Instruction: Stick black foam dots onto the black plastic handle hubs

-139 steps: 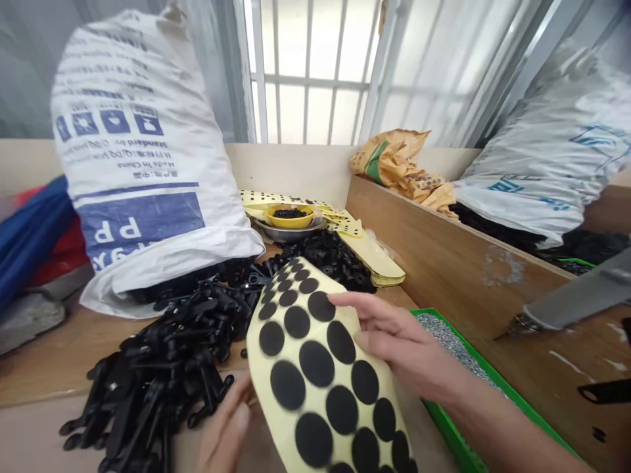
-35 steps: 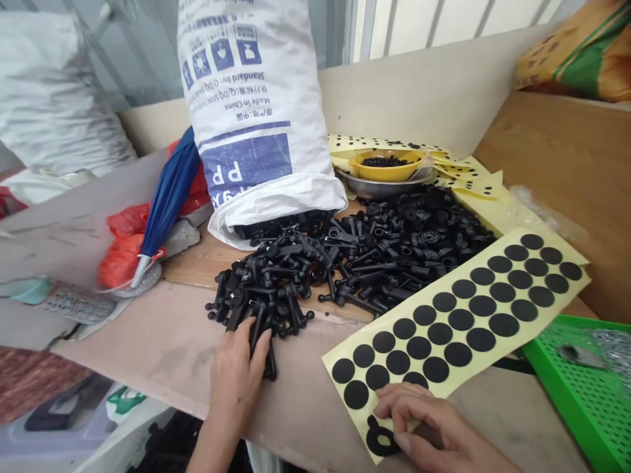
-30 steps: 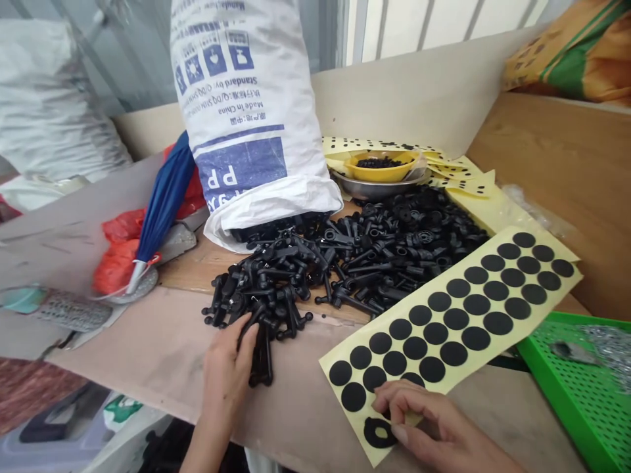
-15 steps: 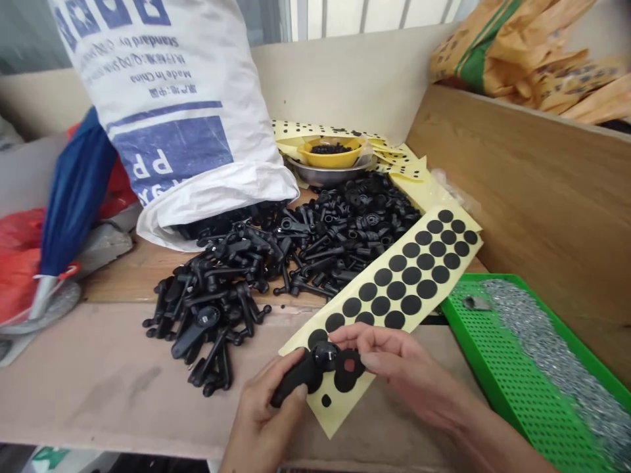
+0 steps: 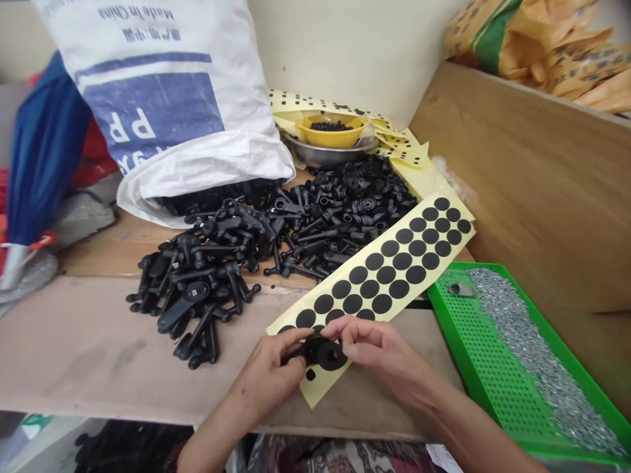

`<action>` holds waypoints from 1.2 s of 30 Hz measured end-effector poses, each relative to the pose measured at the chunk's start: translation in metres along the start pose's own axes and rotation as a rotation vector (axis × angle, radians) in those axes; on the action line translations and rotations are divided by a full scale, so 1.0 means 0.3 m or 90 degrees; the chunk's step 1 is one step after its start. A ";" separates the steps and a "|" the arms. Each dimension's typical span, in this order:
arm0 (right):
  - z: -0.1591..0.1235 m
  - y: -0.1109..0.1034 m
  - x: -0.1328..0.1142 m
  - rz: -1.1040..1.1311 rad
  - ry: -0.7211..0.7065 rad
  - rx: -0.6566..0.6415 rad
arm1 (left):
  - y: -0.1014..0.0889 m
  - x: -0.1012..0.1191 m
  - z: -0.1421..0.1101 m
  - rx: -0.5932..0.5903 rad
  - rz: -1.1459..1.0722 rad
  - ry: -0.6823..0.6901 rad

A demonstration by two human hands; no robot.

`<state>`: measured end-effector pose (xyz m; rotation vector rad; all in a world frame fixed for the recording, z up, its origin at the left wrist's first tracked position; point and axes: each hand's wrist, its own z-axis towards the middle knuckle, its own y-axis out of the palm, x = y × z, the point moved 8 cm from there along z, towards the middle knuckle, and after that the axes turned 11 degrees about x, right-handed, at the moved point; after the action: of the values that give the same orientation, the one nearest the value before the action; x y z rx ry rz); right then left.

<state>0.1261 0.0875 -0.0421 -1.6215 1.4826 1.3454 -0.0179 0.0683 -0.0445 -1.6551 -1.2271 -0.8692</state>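
Observation:
My left hand grips a black plastic lever part by its arm, the thumb and fingers closed around it. Between the pinched fingertips of my right hand is a round black sticker with a hole in it, close beside the lever's round end. Whether the two touch is unclear. Both hands are over the lower end of a yellow backing sheet with rows of black round stickers. Behind my hands, a heap of similar black levers lies on the table.
A green perforated tray with small metal pieces stands right, beside a wooden partition. At the back are a white sack, a yellow bowl in a metal bowl, and further sticker sheets. A blue umbrella leans left.
The camera view has tilted down and shifted. My left fingers have moved further over the lever, and the sticker in my right hand has turned, showing its dark face and hole.

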 end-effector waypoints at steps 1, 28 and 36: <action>0.000 0.001 0.002 0.001 -0.002 0.001 | -0.001 -0.005 0.001 0.004 0.009 0.000; 0.013 0.018 0.006 -0.094 -0.065 -0.027 | 0.009 0.056 -0.014 -0.052 0.124 0.063; 0.016 0.017 -0.009 -0.126 -0.076 -0.019 | 0.010 0.029 -0.006 -0.042 0.126 0.054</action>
<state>0.1201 0.0917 -0.0403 -1.6294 1.2050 1.3328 -0.0125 0.0693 -0.0367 -1.7413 -0.9677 -0.8541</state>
